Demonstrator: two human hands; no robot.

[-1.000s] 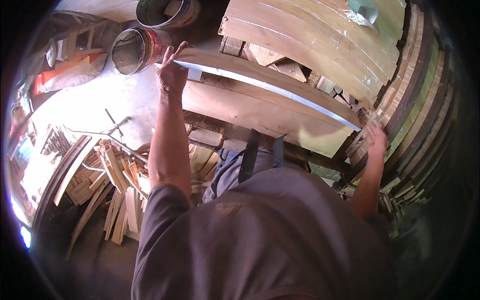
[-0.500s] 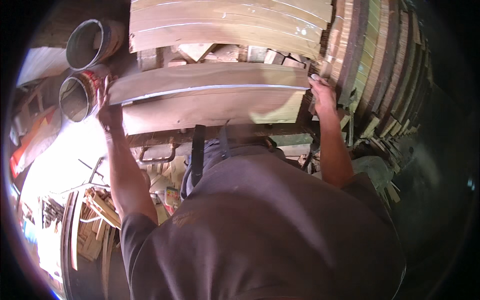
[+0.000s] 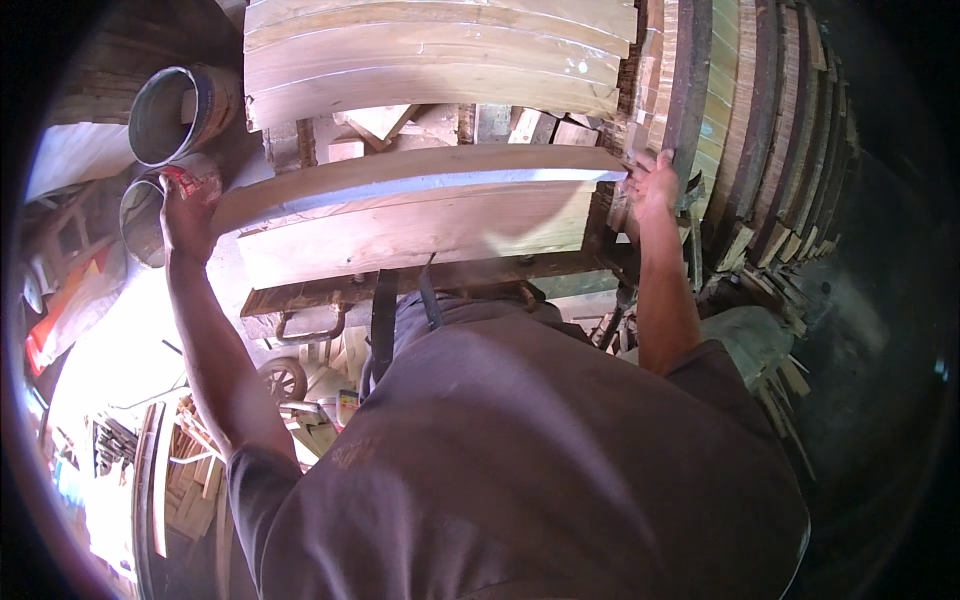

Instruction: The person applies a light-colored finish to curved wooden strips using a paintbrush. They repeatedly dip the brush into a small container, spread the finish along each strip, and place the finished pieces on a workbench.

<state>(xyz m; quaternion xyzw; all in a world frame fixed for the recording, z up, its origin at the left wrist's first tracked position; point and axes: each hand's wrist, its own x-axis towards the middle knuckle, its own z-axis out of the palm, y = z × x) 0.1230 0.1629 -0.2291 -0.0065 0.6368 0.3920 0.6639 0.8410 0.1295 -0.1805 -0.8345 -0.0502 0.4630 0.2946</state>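
Note:
A long wooden board [image 3: 400, 166] spans the space between my two hands, with its pale, brightly lit edge turned toward me. At its left end my left hand [image 3: 188, 218] is closed on it, with part of the fingers hidden. My right hand [image 3: 653, 186] grips the opposite end, thumb and fingers around the corner. Just nearer to me and lower lies another wide wooden board [image 3: 400, 242], partly covered by the held one and its shadow.
Beyond the held board is a stack of boards [image 3: 430, 65]. More stacked boards [image 3: 735, 120] rise on the right. Two round buckets [image 3: 215, 110] stand at the left, near my left hand. Wood offcuts [image 3: 190, 490] fill the lower left. A metal handle [image 3: 310, 330] sticks out below the near board.
The held board has tipped, so more of its pale edge faces me. My left hand has shifted left and its grip has changed from spread fingers to closed. The view has moved slightly.

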